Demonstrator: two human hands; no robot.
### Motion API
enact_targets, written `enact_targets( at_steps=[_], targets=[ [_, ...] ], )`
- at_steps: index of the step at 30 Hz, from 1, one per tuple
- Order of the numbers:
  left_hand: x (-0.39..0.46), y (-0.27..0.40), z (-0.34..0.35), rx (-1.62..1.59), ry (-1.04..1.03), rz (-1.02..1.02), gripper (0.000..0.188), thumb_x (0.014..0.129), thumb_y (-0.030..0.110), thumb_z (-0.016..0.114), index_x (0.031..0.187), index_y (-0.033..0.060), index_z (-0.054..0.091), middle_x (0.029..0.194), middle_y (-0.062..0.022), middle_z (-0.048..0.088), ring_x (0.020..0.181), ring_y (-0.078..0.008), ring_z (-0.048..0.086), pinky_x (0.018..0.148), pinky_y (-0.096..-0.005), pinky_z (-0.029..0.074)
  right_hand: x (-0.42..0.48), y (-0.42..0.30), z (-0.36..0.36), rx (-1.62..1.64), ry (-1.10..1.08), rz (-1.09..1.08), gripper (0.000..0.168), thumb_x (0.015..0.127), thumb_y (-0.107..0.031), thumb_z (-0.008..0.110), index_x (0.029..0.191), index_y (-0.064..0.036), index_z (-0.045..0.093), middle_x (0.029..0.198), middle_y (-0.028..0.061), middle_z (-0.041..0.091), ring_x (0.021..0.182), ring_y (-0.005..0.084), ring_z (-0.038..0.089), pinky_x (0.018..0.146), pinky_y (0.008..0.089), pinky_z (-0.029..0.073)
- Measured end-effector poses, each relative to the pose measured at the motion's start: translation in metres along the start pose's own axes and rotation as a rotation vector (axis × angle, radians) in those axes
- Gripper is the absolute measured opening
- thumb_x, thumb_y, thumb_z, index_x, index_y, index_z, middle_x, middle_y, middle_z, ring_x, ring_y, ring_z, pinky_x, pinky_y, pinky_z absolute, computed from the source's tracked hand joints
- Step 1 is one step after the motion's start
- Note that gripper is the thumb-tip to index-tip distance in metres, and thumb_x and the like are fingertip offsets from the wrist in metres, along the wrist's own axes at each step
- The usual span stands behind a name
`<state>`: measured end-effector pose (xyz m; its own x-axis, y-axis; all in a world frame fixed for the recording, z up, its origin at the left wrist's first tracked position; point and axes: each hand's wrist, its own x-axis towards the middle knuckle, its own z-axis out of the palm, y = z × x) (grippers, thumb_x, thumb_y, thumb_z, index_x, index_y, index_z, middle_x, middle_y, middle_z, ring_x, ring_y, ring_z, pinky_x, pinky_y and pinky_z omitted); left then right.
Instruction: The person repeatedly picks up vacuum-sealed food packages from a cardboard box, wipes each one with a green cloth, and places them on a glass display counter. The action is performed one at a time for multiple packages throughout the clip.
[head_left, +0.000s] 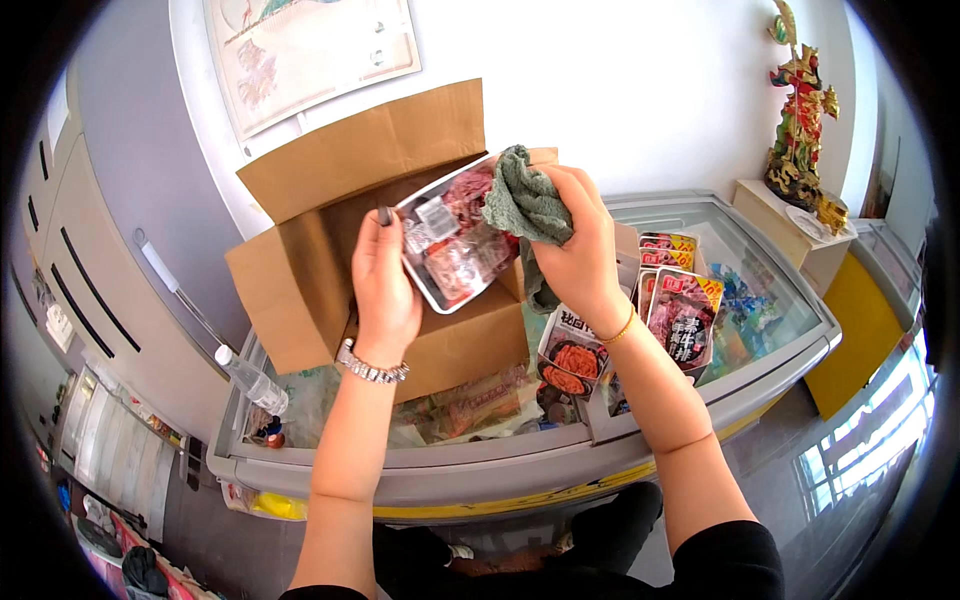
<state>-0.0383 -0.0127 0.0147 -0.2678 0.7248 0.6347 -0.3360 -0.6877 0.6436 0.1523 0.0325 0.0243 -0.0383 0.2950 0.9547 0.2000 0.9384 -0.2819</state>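
Observation:
My left hand (386, 281) grips the left edge of a shallow white-edged pack (461, 236), its thumb on the near face. Dark red, meat-like pieces, small clear sachets and a barcode patch show on that face. A crumpled green terry cloth (525, 196) is bunched in my right hand (576, 225) and lies over the pack's upper right corner. Both hands are raised over an open cardboard box (457, 360). The box's flaps stand up and out, and the pack hides much of its inside. More green cloth hangs below my right hand.
The box stands on a glass-topped chest freezer (480, 472). Right of it are printed snack boxes (679, 315) and a pack with red food pictured (574, 356). A clear plastic bottle (253, 381) is at left. A painted statue (804, 127) stands on a cabinet at right.

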Motion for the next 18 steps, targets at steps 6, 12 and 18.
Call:
enact_targets(
  at_steps=[6,12,18],
  targets=[
    [-0.02,-0.015,0.007,-0.115,-0.308,-0.211,0.039,0.099,0.016,0.051,0.136,0.0073,0.042,0.131,-0.0062,0.054,0.117,-0.0174,0.056,0.097,-0.0343,0.049,-0.014,-0.022,0.017,-0.057,0.008,-0.205,0.053,0.058,0.007,0.067,0.109,-0.005,0.061,0.11,0.0125,0.057,0.1,0.0346,0.056,0.084,0.0406,0.047],
    [-0.017,-0.025,-0.024,-0.37,-0.38,-0.496,0.037,0.098,0.016,0.052,0.133,0.0071,0.047,0.13,-0.0072,0.055,0.117,-0.0206,0.056,0.098,-0.0384,0.049,-0.018,-0.029,0.023,-0.176,-0.146,-0.39,0.053,0.055,0.004,0.066,0.107,-0.008,0.063,0.108,0.0114,0.058,0.093,0.0327,0.057,0.08,0.0404,0.046],
    [-0.018,-0.022,-0.006,-0.271,-0.427,-0.442,0.049,0.084,-0.013,0.048,0.131,0.0011,0.047,0.122,-0.0089,0.06,0.107,-0.0192,0.061,0.086,-0.0351,0.051,0.007,0.012,-0.013,-0.415,0.099,-0.202,0.054,0.057,0.012,0.056,0.107,-0.007,0.063,0.109,0.0116,0.058,0.097,0.0342,0.055,0.082,0.0414,0.046]
  ],
)
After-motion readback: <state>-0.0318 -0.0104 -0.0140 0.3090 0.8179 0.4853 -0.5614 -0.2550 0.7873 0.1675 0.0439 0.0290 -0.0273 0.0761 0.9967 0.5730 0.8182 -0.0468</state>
